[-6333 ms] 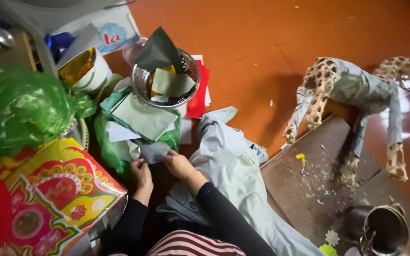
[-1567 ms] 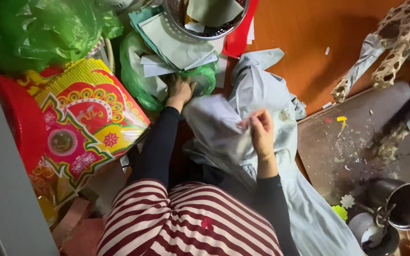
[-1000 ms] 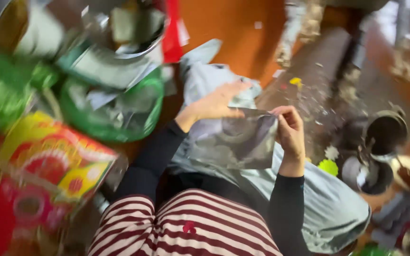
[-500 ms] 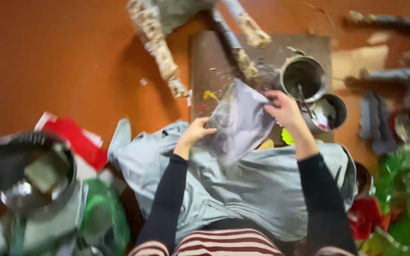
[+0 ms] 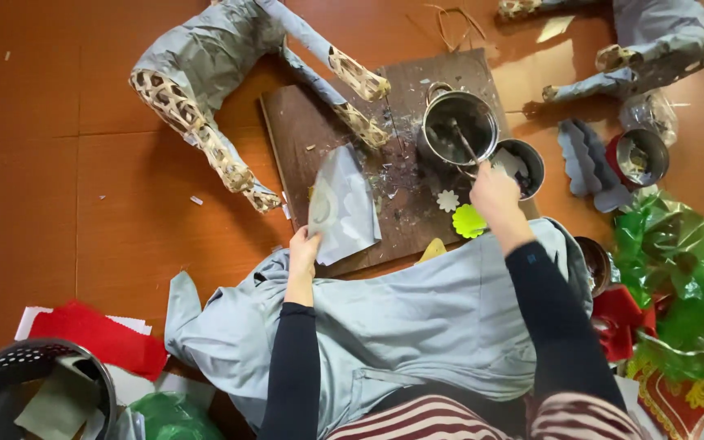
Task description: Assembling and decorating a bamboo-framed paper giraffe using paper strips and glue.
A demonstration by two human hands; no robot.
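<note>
Left hand (image 5: pixel 303 251) pinches grey paper sheet (image 5: pixel 342 205); right hand (image 5: pixel 492 189) grips brush (image 5: pixel 464 143).

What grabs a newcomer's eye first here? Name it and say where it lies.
The woven animal frame, half wrapped in grey paper, lies on the orange floor at upper left, its legs reaching onto the dark wooden board. On that board the left hand holds a grey paper sheet, while the right hand reaches to the brush in a metal pot.

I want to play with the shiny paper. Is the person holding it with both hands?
No, only the left hand holds the silvery paper sheet; the right hand reaches toward the metal pot.
</note>
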